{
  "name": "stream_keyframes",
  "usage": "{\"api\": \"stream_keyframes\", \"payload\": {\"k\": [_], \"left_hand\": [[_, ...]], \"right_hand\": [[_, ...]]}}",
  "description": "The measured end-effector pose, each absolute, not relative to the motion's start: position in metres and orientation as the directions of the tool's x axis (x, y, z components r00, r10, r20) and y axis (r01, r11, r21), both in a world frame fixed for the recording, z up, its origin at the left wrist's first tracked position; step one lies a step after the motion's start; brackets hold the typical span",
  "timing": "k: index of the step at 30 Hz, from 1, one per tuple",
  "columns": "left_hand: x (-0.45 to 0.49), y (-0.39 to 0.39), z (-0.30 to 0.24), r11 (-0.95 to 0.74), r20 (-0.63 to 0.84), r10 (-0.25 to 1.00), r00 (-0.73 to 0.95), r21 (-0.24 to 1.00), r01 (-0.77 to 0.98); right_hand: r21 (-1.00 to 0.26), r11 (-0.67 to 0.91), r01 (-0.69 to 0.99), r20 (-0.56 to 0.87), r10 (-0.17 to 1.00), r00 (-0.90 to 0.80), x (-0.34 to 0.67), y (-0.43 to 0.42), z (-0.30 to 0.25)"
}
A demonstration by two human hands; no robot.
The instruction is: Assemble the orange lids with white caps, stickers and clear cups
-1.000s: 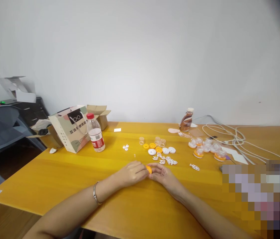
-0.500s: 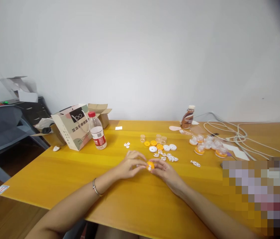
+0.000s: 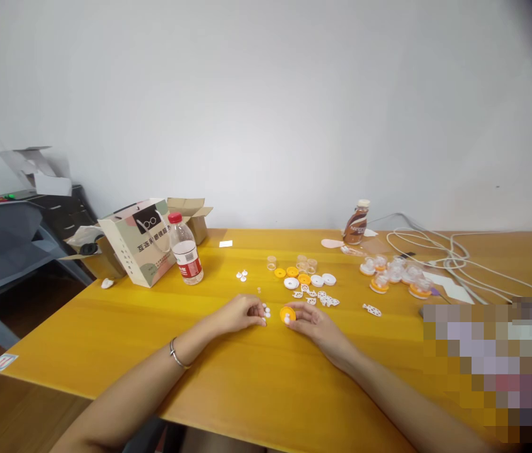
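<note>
My right hand (image 3: pixel 315 324) grips an orange round cap (image 3: pixel 285 311) between thumb and fingers, its open face toward me, with small white pieces inside. To its left, my left hand (image 3: pixel 240 314) rests low over the table, fingers curled and pinched together. Its fingertips touch a cluster of small white discs (image 3: pixel 267 310); whether one is in the pinch is hidden. Beyond the hands lie white fish-shaped cut-outs (image 3: pixel 328 300), orange caps (image 3: pixel 292 272), white caps (image 3: pixel 316 280) and clear rings (image 3: pixel 311 265).
White stemmed pieces (image 3: pixel 242 275) lie beyond my left hand. A water bottle (image 3: pixel 186 251), paper bag (image 3: pixel 145 245) and cardboard box (image 3: pixel 194 220) stand left. Rightward are assembled clear-topped pieces (image 3: pixel 419 284), a brown bottle (image 3: pixel 356 223), white cables (image 3: pixel 449 258) and a blurred patch.
My left hand has left the orange cap and moved left and down to the small white discs, fingers now curled. My right hand still holds the cap in nearly the same place.
</note>
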State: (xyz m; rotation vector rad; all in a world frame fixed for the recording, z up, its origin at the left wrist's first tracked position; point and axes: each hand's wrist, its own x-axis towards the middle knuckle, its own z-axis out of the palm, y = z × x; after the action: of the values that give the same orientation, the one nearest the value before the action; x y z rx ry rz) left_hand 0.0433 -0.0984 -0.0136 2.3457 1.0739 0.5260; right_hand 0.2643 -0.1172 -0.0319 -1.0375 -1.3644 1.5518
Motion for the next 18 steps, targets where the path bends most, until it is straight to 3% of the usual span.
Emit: {"api": "stream_keyframes", "payload": {"k": [5, 7, 13, 18], "left_hand": [[0.044, -0.107, -0.007, -0.713, 0.232, 0.694, 0.681, 0.349, 0.608], [0.046, -0.110, -0.007, -0.725, 0.272, 0.686, 0.675, 0.333, 0.602], [0.060, -0.112, -0.020, -0.491, 0.252, 0.825, 0.506, 0.763, 0.420], [0.072, -0.115, -0.019, -0.442, 0.292, 0.870, 0.398, 0.820, 0.364]], "right_hand": [[-0.997, -0.069, -0.047, -0.048, 0.936, -0.349, 0.265, -0.120, -0.031], [-0.997, -0.076, -0.033, -0.060, 0.931, -0.360, 0.266, -0.119, -0.032], [-0.998, -0.055, 0.007, -0.054, 0.926, -0.374, 0.265, -0.119, -0.031], [-0.999, -0.003, 0.032, -0.014, 0.934, -0.358, 0.261, -0.125, -0.029]]}}
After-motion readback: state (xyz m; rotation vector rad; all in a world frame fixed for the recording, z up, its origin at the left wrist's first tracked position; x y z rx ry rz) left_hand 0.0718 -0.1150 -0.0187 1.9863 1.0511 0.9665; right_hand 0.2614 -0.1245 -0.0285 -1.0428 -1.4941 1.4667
